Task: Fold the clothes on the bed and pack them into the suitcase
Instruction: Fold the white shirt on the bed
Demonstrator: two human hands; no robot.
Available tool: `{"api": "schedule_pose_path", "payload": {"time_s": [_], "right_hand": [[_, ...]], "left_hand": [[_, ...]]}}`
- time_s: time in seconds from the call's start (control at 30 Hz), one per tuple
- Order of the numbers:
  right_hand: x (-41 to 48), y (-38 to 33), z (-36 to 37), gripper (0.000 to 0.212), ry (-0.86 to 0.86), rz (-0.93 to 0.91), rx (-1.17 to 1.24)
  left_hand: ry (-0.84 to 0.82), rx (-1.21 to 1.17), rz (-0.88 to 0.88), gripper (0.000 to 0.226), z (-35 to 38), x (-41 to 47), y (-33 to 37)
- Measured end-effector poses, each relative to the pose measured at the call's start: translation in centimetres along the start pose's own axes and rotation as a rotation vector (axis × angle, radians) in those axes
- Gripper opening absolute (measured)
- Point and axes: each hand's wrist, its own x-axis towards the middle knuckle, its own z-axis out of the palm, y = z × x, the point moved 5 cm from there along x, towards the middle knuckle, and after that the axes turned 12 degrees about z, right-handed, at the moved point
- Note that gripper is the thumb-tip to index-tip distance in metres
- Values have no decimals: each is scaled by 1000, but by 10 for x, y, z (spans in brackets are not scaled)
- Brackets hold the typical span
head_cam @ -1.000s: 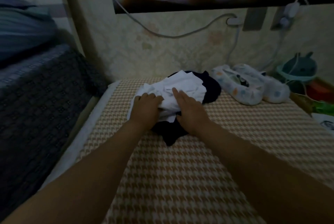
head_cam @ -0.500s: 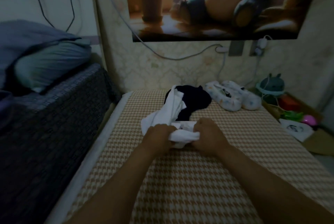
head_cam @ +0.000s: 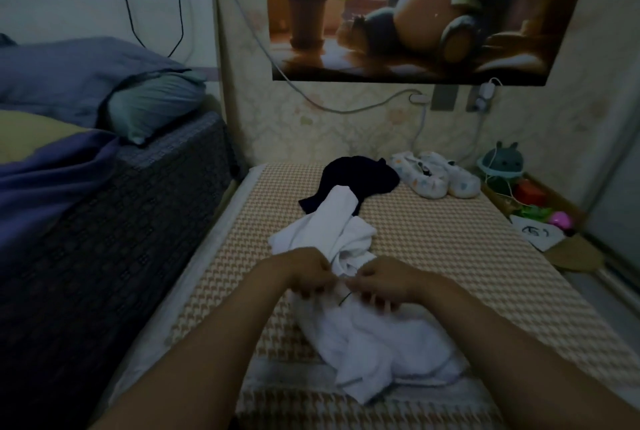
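Note:
A crumpled white garment lies along the middle of the checked bed, stretching from near me back to a dark garment bunched at the far end. My left hand and my right hand are close together above the white garment, each with fingers curled and pinching a bit of its fabric. One end of the white garment still overlaps the dark one. No suitcase is in view.
A pair of pale patterned slippers sits at the bed's far right. Small toys, a bag and cables crowd the floor on the right. A higher bed with blue bedding runs along the left. A poster hangs on the wall.
Both hands have dragged the white garment off the dark one and toward me. It now trails down the bed, and the camera view has lifted.

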Motion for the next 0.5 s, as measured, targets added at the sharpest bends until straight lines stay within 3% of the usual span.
{"api": "schedule_pose_path", "payload": {"time_s": [0.07, 0.13, 0.2, 0.23, 0.3, 0.37, 0.5], "right_hand": [[9, -2, -8, 44, 295, -129, -165], [17, -1, -4, 49, 308, -124, -162], [26, -2, 2, 60, 309, -125, -167], [34, -2, 3, 52, 327, -155, -172], [45, -4, 1, 17, 361, -203, -153], [54, -1, -8, 31, 385, -187, -21], [54, 23, -46, 26, 571, -21, 379]], "left_hand": [[266, 285, 95, 29, -12, 4, -10], [356, 393, 102, 40, -11, 10, -16], [311, 383, 99, 49, -3, 18, -19], [324, 359, 94, 45, -4, 21, -19], [460, 287, 54, 37, -15, 23, -25], [617, 265, 22, 35, -30, 18, -31], [722, 157, -93, 59, -47, 4, -72]]}}
